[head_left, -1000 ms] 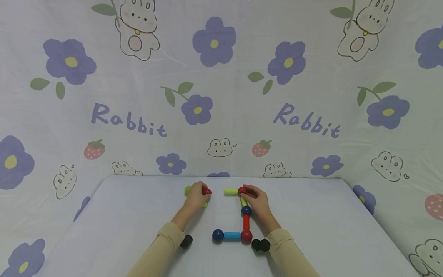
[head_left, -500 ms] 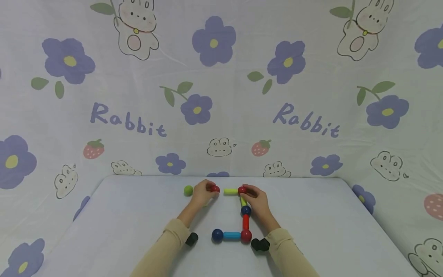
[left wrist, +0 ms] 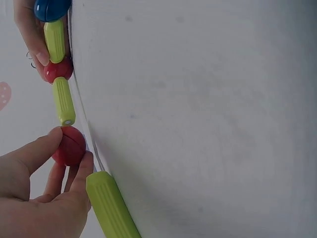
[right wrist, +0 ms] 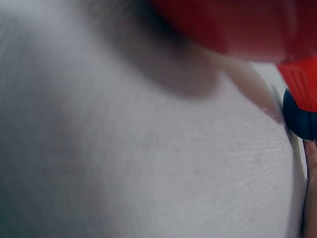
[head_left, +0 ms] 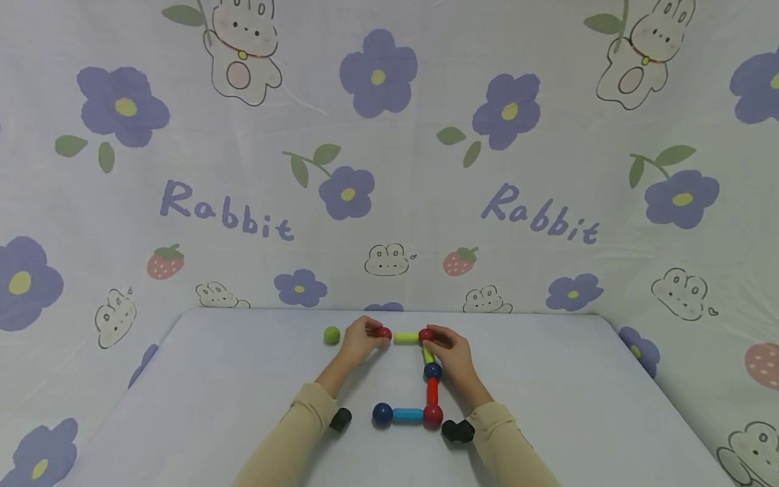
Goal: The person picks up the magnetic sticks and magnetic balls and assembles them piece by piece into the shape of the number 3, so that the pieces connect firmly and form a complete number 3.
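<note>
My left hand (head_left: pixel 360 339) pinches a red ball (left wrist: pixel 72 146) between thumb and fingers. That ball sits just off the free end of a yellow-green magnetic rod (head_left: pixel 406 337); a narrow gap shows in the head view. At the rod's other end, my right hand (head_left: pixel 455 350) holds a second red ball (head_left: pixel 425 335). From there a second yellow-green rod (head_left: pixel 429 353) leads to a dark blue ball (head_left: pixel 433 370), a red rod (head_left: pixel 433 390) and another red ball (head_left: pixel 433 415). A light blue rod (head_left: pixel 408 415) and a dark blue ball (head_left: pixel 383 414) finish the chain.
A green ball (head_left: pixel 331 335) lies left of my left hand. Beside that hand, a loose green rod (left wrist: pixel 113 206) shows in the left wrist view. The white table (head_left: pixel 548 392) meets a patterned cloth (head_left: pixel 414 155) at the back. Black wrist cameras (head_left: pixel 458 431) hang under both sleeves.
My left hand has carried its red ball rightward, close to the yellow-green rod's free end, uncovering the green ball fully. The right hand and the chain have stayed put.
</note>
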### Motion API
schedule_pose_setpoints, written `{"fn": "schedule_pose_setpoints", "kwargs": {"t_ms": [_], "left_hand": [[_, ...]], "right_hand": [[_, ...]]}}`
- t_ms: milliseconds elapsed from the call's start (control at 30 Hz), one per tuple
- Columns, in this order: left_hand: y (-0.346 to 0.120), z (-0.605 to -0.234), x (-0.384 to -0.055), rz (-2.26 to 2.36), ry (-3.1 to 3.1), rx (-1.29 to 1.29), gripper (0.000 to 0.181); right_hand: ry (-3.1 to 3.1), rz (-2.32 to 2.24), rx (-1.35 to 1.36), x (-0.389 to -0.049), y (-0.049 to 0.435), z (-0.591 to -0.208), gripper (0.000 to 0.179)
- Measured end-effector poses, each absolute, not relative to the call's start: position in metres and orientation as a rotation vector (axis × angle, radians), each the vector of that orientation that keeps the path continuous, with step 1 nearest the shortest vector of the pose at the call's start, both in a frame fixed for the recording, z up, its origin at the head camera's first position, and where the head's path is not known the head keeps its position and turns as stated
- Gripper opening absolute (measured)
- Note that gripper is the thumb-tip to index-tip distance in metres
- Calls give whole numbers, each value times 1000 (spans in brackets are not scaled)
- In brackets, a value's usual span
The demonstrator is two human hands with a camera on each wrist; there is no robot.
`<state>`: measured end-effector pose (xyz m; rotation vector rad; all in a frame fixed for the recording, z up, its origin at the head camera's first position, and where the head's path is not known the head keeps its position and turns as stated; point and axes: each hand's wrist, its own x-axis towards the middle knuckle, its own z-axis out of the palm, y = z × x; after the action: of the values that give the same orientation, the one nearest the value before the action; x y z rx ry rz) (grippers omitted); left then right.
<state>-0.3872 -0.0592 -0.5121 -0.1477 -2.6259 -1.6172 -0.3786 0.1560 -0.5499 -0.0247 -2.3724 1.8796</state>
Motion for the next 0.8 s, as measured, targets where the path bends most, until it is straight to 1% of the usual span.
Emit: {"fn": "schedule_pose_setpoints", "kwargs": {"t_ms": [800], "left_hand": [[-58, -520, -390, -1633, -2658, -221, 34]], "right_hand": [[-2378, 1878, -30, -379, 158, -552, 40]]}}
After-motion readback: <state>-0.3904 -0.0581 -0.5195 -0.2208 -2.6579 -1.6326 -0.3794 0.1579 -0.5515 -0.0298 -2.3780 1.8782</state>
